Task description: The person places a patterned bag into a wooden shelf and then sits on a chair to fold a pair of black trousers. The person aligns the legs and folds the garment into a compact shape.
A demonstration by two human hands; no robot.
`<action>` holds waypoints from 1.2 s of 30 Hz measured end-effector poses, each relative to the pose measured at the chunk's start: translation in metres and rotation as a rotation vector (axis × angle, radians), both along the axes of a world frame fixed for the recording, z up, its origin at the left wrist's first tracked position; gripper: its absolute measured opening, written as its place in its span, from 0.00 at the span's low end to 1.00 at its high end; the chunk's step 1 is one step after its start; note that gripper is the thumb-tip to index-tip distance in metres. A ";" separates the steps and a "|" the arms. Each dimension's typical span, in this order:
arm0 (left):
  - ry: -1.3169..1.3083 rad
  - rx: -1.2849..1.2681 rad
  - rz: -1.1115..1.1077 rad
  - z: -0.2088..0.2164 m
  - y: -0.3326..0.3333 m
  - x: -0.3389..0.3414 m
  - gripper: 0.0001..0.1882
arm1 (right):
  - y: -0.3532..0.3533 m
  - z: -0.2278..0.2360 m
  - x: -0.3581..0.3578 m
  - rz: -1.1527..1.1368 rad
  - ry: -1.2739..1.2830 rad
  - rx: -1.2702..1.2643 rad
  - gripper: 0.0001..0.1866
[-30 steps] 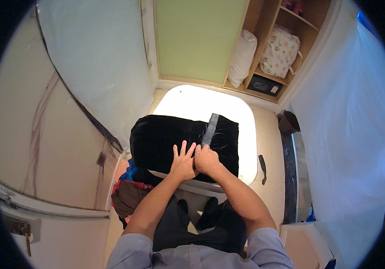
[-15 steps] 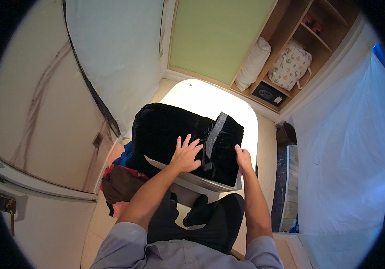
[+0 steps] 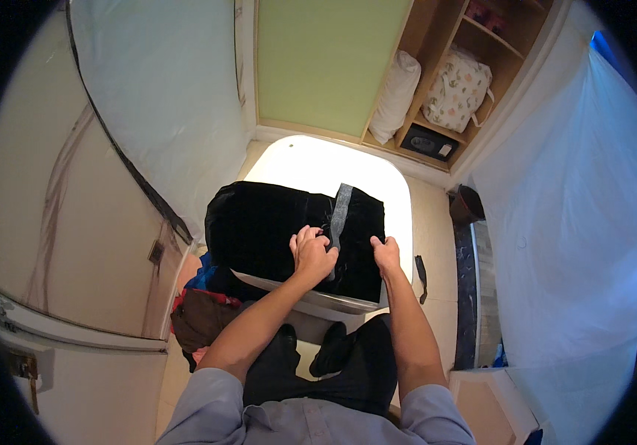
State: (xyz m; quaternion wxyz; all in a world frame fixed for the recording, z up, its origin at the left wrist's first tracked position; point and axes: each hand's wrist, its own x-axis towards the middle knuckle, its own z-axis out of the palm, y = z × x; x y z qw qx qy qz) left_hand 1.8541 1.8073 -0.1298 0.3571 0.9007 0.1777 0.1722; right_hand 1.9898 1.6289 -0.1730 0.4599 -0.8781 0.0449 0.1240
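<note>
A black velvet cloth (image 3: 259, 222) covers a pale, flat-edged piece (image 3: 326, 297) in front of me. Across its right part runs a grey strip (image 3: 342, 211), with thin loose threads beside it. My left hand (image 3: 312, 256) is on the cloth just left of the strip, fingers bent and drawn in on the fabric, the thumb near the strip's lower part; the fingertips are partly hidden. At the right edge of the cloth, my right hand (image 3: 386, 256) grips the fabric, thumb on top and fingers underneath out of sight.
Beneath is a brightly lit white table (image 3: 318, 159). A clothes heap (image 3: 203, 311) lies at lower left. A dark strip-like thing (image 3: 421, 279) is on the right, near a brown bin (image 3: 466, 205). Behind are shelves with a patterned bag (image 3: 458, 90), white pillow (image 3: 396, 96) and small safe (image 3: 428, 142).
My left hand's spread fingers have drawn in and bent on the cloth. My right hand keeps its grip at the edge. The whole view has shifted slightly.
</note>
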 end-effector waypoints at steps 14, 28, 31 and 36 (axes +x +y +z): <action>0.457 0.028 -0.170 -0.001 0.019 -0.004 0.19 | 0.005 0.037 -0.035 -0.014 -0.401 -0.329 0.37; 0.340 0.079 -0.094 -0.007 0.033 -0.030 0.18 | 0.069 0.018 -0.057 0.674 -0.564 -0.659 0.35; 0.313 0.065 -0.116 -0.009 0.027 -0.037 0.18 | 0.068 0.036 -0.069 0.593 -0.492 -0.614 0.35; 0.091 -0.230 -0.092 -0.017 0.016 -0.044 0.14 | 0.052 0.010 -0.079 0.573 -0.710 -0.685 0.33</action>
